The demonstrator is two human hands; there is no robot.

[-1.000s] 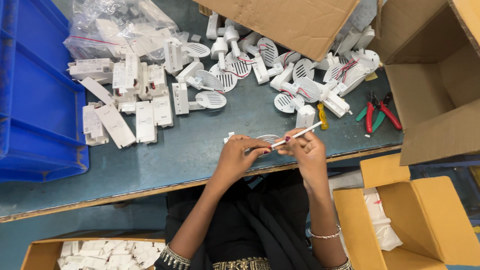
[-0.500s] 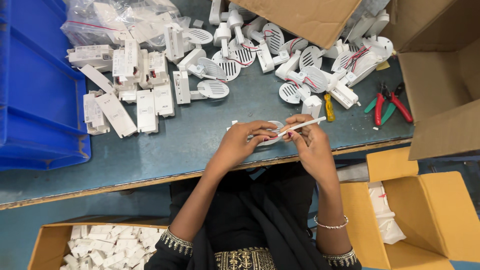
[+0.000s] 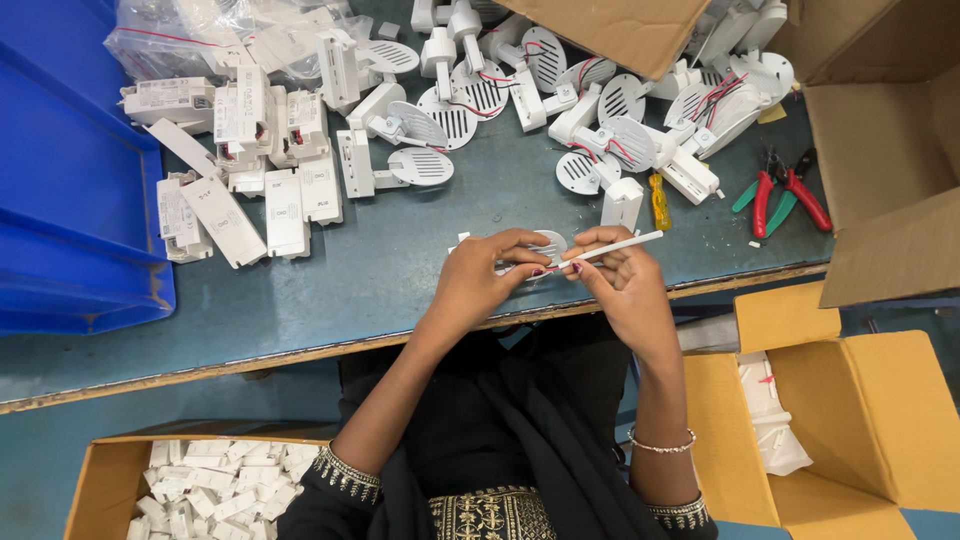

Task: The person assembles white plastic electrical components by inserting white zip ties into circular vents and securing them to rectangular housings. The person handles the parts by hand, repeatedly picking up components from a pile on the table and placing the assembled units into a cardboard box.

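My left hand (image 3: 480, 280) and my right hand (image 3: 622, 285) meet over the near edge of the grey-green table (image 3: 390, 265). Together they hold a small white round fixture with a slotted face (image 3: 545, 243), mostly hidden by the fingers. My right hand also pinches a thin white stick-like tool (image 3: 625, 245) that points to the upper right. Thin red wires show at the fingertips.
Many white slotted lamp heads (image 3: 450, 110) and rectangular white driver boxes (image 3: 280, 205) lie on the table. A blue bin (image 3: 60, 200) is at the left. Red and green pliers (image 3: 785, 190), a yellow screwdriver (image 3: 660, 200), and cardboard boxes (image 3: 880, 150) sit right; a box of white parts (image 3: 210, 485) is below.
The view has drifted a little, so the hands sit slightly lower in the frame. Both hands stay together on the white fixture, with small finger movements only.
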